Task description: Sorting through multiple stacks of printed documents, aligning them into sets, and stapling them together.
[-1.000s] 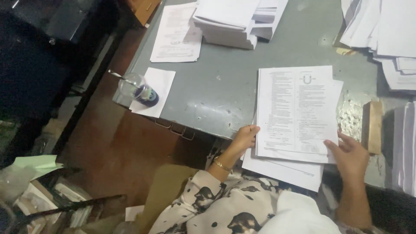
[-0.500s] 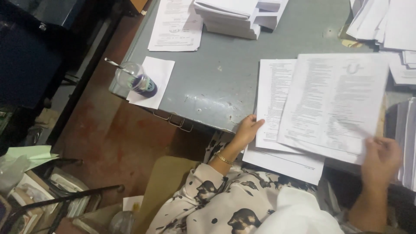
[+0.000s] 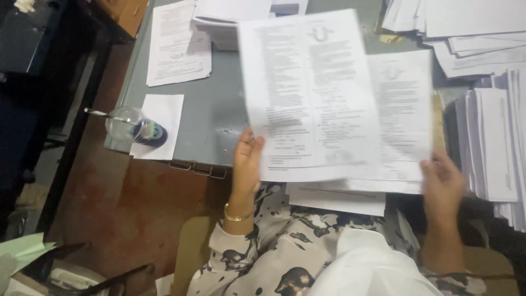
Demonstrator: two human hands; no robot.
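While the printed sheet [image 3: 309, 93] hangs blurred above the grey metal table [image 3: 219, 118], the left hand [image 3: 247, 159] pinches its lower left corner, fingers closed on the paper. The right hand [image 3: 442, 183] grips the lower right edge of the paper stack [image 3: 402, 109] lying beneath it on the table. A clear plastic cup [image 3: 131, 127] with a straw stands on a white slip at the table's left edge. More paper piles [image 3: 493, 137] lie to the right.
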